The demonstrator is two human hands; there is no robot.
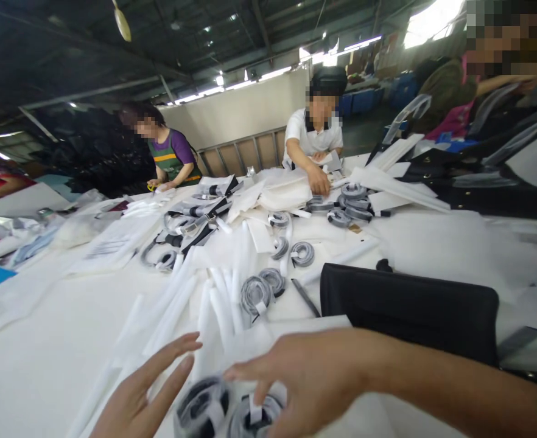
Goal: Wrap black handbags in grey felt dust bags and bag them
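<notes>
Near the front edge of the view, my left hand [147,389] is open, its fingers spread beside a coiled dark strap in clear wrapping [200,406]. My right hand [309,380] reaches in from the right over a second coil with a white paper band [256,417]. Its fingers are stretched out and apart, just above or touching that coil; which one I cannot tell. Further up lie two more wrapped coils [256,296], side by side. White foam tubes [223,310] run along the table beyond my left hand.
A black bag [408,310] lies to the right, near my forearm. Straps, coils and white sheets [282,191] are heaped mid-table [44,365]. Across it, one person [172,152] works at left and another [316,131] reaches into the heap. A third person [460,97] is at far right.
</notes>
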